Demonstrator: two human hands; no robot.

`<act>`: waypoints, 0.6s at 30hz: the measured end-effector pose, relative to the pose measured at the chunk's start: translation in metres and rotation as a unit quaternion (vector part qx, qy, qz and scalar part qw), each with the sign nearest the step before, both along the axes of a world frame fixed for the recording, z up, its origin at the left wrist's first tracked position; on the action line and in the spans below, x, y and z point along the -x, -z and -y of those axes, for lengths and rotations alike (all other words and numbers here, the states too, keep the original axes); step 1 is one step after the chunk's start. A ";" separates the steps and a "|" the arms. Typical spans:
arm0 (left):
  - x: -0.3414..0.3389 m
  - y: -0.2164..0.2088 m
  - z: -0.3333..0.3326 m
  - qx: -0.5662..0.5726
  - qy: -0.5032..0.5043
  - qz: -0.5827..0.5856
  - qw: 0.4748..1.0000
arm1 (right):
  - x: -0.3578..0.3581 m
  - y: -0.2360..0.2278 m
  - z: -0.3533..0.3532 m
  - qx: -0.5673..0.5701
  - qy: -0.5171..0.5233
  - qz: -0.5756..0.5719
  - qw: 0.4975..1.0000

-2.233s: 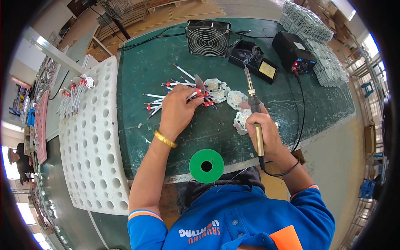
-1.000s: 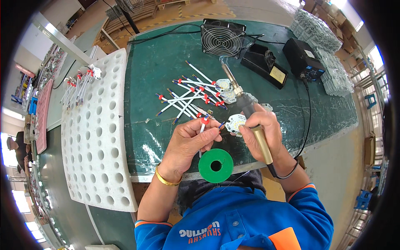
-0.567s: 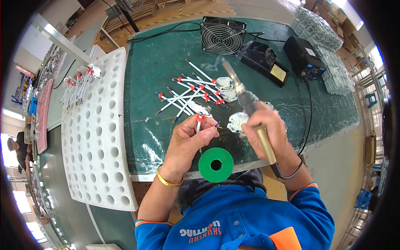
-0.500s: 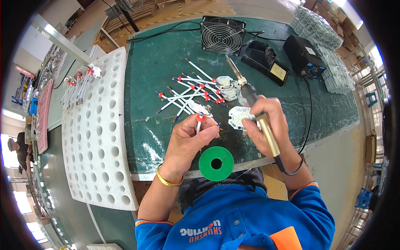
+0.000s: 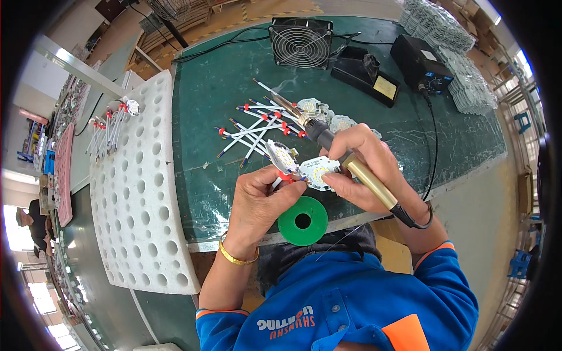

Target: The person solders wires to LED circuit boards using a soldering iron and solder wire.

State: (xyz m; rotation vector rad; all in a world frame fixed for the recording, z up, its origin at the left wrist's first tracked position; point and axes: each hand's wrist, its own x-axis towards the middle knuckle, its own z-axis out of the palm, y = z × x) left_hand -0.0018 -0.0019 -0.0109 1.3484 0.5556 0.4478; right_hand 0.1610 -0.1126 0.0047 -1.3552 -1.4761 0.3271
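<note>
My left hand (image 5: 257,196) is closed in a pinch on a white wire lead (image 5: 276,182) with a red ring, which carries a white LED board (image 5: 282,157) at its top. My right hand (image 5: 372,167) grips a soldering iron (image 5: 321,132), its tip pointing up and left over the wire pile. Its thumb and fingers also hold a second white LED board (image 5: 317,175). That board's left edge meets the left hand's fingertips; whether it touches the wire end I cannot tell. A green solder spool (image 5: 288,231) lies just below the hands.
White wire leads (image 5: 249,140) with red rings and several LED boards (image 5: 339,123) lie beyond the hands. A fan (image 5: 301,44), an iron stand (image 5: 357,70) and a black soldering station (image 5: 418,64) stand farther back. Board stacks (image 5: 459,76) rise at right; a holed white foam tray (image 5: 132,193) is at left.
My right hand has moved left with the iron and the loose LED board, bringing that board against my left fingertips. The left-hand board has tilted to show its face.
</note>
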 end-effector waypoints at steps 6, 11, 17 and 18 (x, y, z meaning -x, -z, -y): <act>0.000 0.004 -0.001 0.017 0.005 -0.012 1.000 | 0.001 0.001 -0.002 -0.002 0.010 0.015 1.000; 0.002 0.007 -0.002 -0.027 -0.008 -0.035 0.999 | 0.001 0.007 -0.004 0.007 0.009 -0.008 1.000; 0.012 0.011 0.006 0.089 -0.071 0.008 0.993 | 0.001 0.010 -0.002 -0.064 0.045 0.031 0.996; 0.015 0.008 0.010 0.096 -0.081 0.010 0.992 | 0.002 0.009 0.003 -0.078 0.074 0.052 0.993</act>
